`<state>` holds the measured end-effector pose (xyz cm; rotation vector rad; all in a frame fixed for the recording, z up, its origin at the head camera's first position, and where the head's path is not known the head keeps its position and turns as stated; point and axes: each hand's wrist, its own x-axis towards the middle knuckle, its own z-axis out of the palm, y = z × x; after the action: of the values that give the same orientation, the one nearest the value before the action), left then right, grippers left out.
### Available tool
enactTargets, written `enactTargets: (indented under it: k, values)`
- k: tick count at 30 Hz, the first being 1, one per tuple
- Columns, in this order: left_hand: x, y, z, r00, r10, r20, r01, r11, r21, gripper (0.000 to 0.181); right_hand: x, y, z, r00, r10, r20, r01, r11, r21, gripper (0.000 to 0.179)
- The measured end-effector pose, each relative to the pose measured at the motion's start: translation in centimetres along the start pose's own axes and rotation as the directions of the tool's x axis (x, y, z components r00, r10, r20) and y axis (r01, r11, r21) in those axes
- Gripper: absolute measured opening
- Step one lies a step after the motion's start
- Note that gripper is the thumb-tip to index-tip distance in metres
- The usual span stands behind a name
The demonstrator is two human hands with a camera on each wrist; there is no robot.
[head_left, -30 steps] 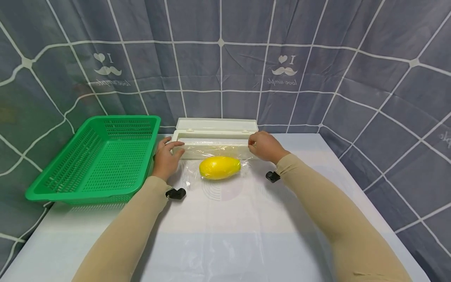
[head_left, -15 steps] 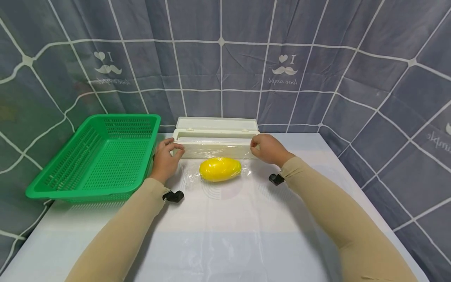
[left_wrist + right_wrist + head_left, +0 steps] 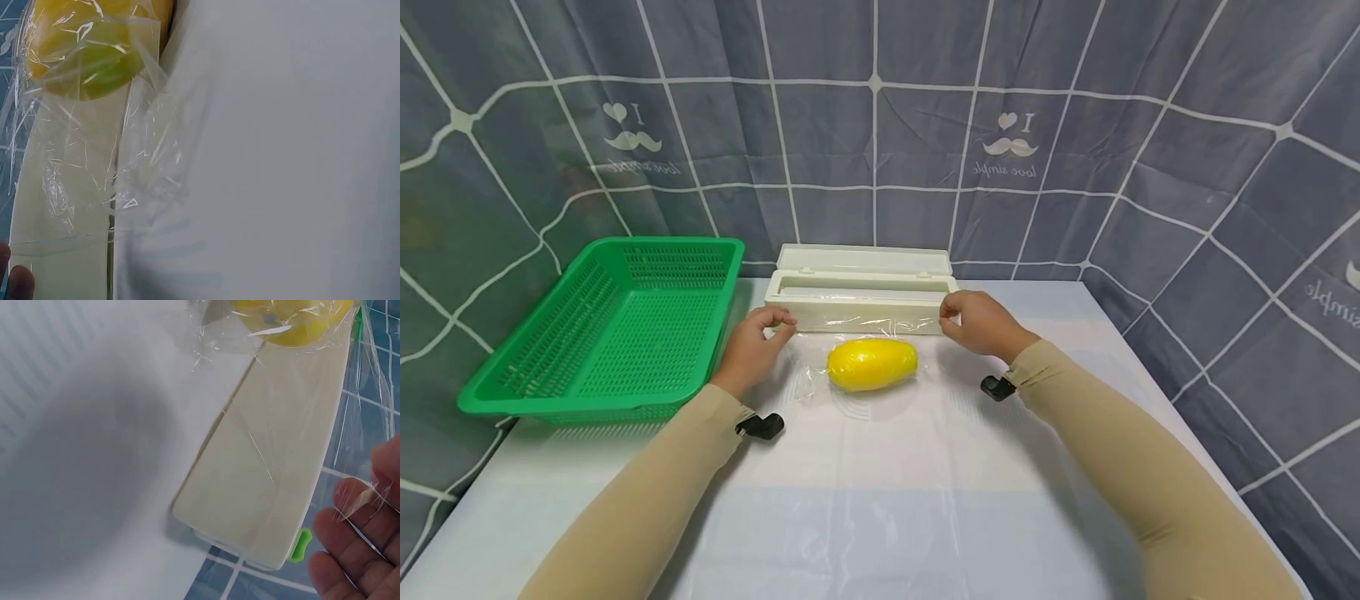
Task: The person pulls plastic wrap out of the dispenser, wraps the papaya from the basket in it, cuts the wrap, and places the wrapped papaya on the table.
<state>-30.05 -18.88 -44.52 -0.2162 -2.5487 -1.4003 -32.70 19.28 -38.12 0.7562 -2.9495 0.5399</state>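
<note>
A yellow oblong fruit (image 3: 872, 364), greenish at one end in the left wrist view, lies on the table, covered by clear cling film (image 3: 150, 144). Behind it stands a white cling film dispenser box (image 3: 865, 318) with its lid raised. Left of the fruit, my left hand (image 3: 752, 346) pinches a corner of the film between thumb and forefinger; only its fingertips (image 3: 21, 284) show in the left wrist view. To the right, my right hand (image 3: 981, 323) pinches the film's other corner, seen gathered at the fingertips in the right wrist view. The film stretches between both hands.
A green plastic basket (image 3: 625, 342) stands on the left of the table, close to my left hand. White cloth (image 3: 880, 525) covers the table. A grey checked curtain (image 3: 820, 133) hangs behind and at both sides.
Both hands have drawn back from the box towards me and slightly apart, pulling the film with them. The fruit sits slightly nearer me. The basket stays put.
</note>
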Motion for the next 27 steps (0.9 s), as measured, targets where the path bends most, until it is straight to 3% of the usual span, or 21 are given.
enactTargets:
  k: [5, 14, 27]
  values:
    - [-0.6, 0.4, -0.2, 0.997, -0.007, 0.071, 0.009, 1.000, -0.029, 0.019, -0.7, 0.1, -0.1, 1.000, 0.018, 0.016, -0.018, 0.999, 0.028, 0.010]
    - [-1.5, 0.5, -0.6, 0.992, 0.006, 0.126, -0.003, 1.000, -0.027, 0.018, -2.1, -0.3, -0.5, 1.000, -0.027, 0.001, 0.026, 0.997, 0.078, 0.009]
    - [-3.3, 1.5, -1.4, 0.981, 0.067, 0.181, -0.063, 0.998, -0.028, 0.017, -4.3, -0.4, -0.4, 1.000, -0.017, -0.008, 0.017, 0.995, 0.098, 0.007]
